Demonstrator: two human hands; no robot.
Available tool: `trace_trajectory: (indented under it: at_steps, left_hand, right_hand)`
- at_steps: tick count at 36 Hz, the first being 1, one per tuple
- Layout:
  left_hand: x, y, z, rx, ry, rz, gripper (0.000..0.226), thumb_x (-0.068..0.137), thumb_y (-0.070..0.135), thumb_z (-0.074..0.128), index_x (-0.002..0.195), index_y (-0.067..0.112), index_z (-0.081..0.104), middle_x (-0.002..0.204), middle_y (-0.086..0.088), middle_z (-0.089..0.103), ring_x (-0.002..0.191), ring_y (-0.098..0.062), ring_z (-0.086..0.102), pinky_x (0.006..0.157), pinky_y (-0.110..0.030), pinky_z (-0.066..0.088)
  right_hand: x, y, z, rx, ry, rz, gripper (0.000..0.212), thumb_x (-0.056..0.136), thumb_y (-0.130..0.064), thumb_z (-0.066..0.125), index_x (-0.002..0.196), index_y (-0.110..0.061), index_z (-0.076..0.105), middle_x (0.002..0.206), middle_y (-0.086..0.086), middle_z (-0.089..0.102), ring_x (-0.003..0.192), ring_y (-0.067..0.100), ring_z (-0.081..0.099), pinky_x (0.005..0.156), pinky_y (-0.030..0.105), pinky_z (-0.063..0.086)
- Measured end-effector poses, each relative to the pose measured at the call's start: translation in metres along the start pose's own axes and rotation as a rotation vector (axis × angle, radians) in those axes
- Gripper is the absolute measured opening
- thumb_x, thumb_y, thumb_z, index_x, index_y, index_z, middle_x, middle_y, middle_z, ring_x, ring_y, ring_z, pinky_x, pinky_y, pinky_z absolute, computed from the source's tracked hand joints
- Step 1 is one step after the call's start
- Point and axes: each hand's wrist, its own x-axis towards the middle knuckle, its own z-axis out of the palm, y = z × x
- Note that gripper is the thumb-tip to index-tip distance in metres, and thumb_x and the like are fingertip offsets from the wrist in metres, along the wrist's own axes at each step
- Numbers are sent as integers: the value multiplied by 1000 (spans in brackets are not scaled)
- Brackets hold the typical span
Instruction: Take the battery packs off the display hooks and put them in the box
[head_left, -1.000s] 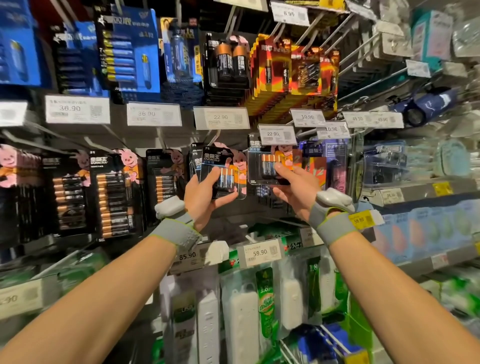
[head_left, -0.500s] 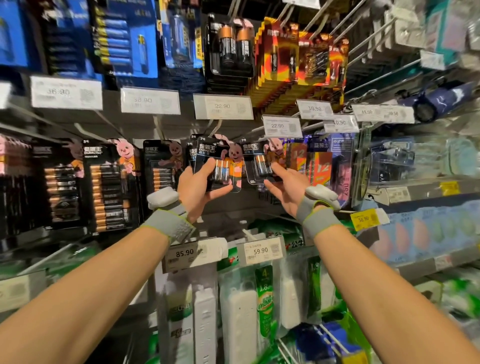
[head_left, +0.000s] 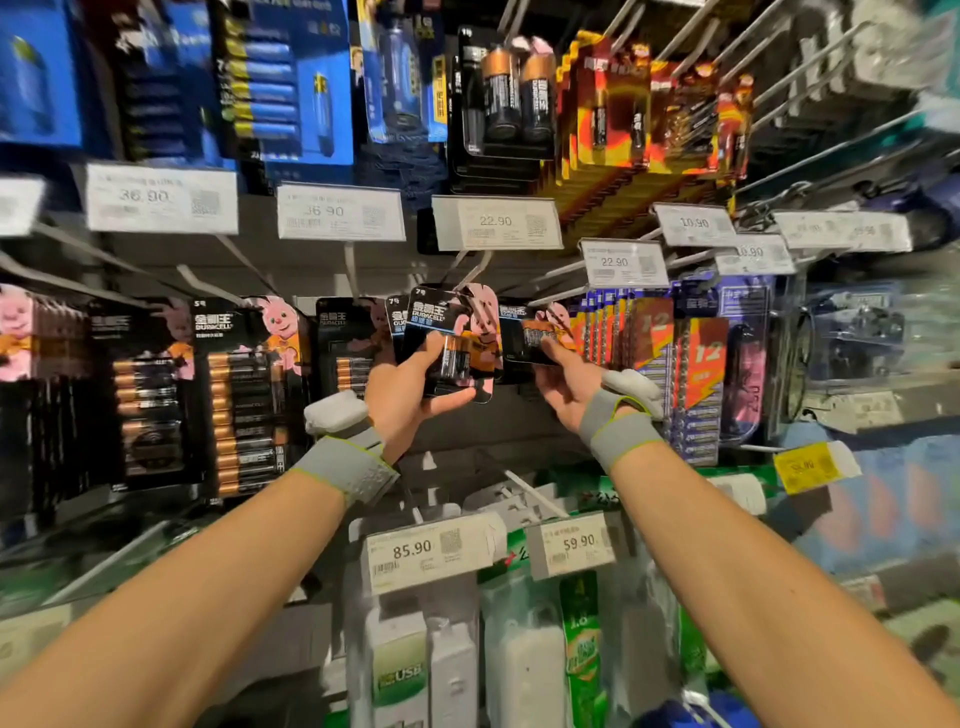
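Observation:
My left hand (head_left: 408, 397) grips a black Duracell battery pack (head_left: 451, 340) with a pink bunny on it; the pack hangs tilted at the tip of a display hook (head_left: 470, 270). My right hand (head_left: 563, 387) holds a second black battery pack (head_left: 530, 335) just right of the first, on its own hook (head_left: 558, 297). More packs of the same kind hang behind the left one. No box shows in this view.
Larger black battery packs (head_left: 244, 395) hang to the left, blue packs (head_left: 291, 88) above, red and orange packs (head_left: 644, 114) upper right. Price tags (head_left: 496, 223) jut out on hook ends. White power strips (head_left: 447, 670) hang below the 85.90 tag.
Both hands have stayed on their packs. The left pack has tilted and slid outward along its hook. The camera view has shifted down and closer to the shelf.

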Motion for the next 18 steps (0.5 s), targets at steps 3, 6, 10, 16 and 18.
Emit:
trace_trajectory:
  at_steps: [3,6,10,16,18]
  left_hand:
    - [6,0,-2,10,-3,1,22,97,17,59,117,6,58,116,-10,65,79,-19,71,57,-32,61]
    - [9,-1,-5,19,-12,12,29,97,18,60,123,7,55,111,-8,66,76,-20,72,57,-33,61]
    - [16,-2,-7,32,-48,36,26,97,17,60,122,12,57,102,-1,68,80,-19,72,56,-32,61]
    - [17,-4,-7,13,-41,32,31,96,18,62,125,11,55,108,-5,68,78,-20,73,55,-32,61]
    - [15,-4,-5,8,-40,20,31,96,18,61,125,10,55,109,-6,67,69,-17,74,54,-31,60]
  right_hand:
    - [9,3,5,-34,8,-28,15,92,-14,61,79,-17,54,46,-7,61,39,2,56,36,13,43]
    - [18,8,4,-68,39,-39,20,94,-17,60,75,-15,52,40,-9,57,33,0,53,35,13,43]
    - [29,16,3,-114,56,-43,24,95,-17,57,73,-15,49,45,-5,56,29,0,49,37,10,44]
    - [32,26,-1,-173,42,18,35,99,-11,48,134,-10,52,115,10,61,71,13,57,46,17,51]
    - [30,28,-5,-182,41,45,40,99,-14,50,139,-12,46,125,10,52,78,15,60,51,22,55]
